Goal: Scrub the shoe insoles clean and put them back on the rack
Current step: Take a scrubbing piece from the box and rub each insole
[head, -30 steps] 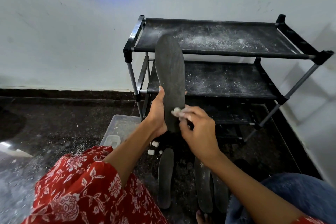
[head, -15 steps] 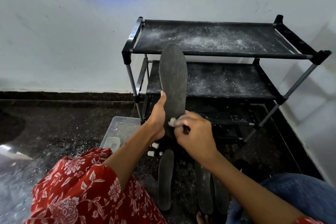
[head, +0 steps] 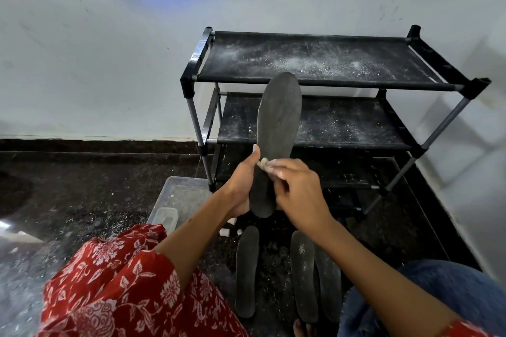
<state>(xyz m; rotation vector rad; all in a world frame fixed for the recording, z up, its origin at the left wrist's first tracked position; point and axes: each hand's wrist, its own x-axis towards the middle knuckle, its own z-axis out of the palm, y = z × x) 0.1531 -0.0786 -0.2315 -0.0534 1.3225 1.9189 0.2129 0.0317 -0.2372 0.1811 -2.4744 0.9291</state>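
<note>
Clear plastic tub (head: 175,194): on the dark floor, left of the rack's foot, dusted with white grit.

Left hand (head: 241,186): fingers and thumb curled round the heel end of the held insole (head: 276,134), thumb up along its left edge. The insole stands nearly upright in front of the rack, toe end uppermost.

Right hand (head: 298,191): fingertips pinch a small pale scrubbing piece (head: 263,163), pressed to the insole's left edge at about mid-length; what the piece is made of cannot be told.

Handling, as a judgement: thin, light and flexible; it would bow under pressure, so a grip low at the heel with the palm behind suits it.

Floor insoles (head: 304,276): three lie lengthwise between the knees, the right two overlapping.

Rack (head: 451,87): black, three-tiered, against the white wall, shelves speckled with white powder, no insoles on them.

Change: over the past second the insole's toe has dropped from covering the top shelf's front bar to just below it, and the scrubbing piece has shifted from the middle of the insole's face to its left edge.
</note>
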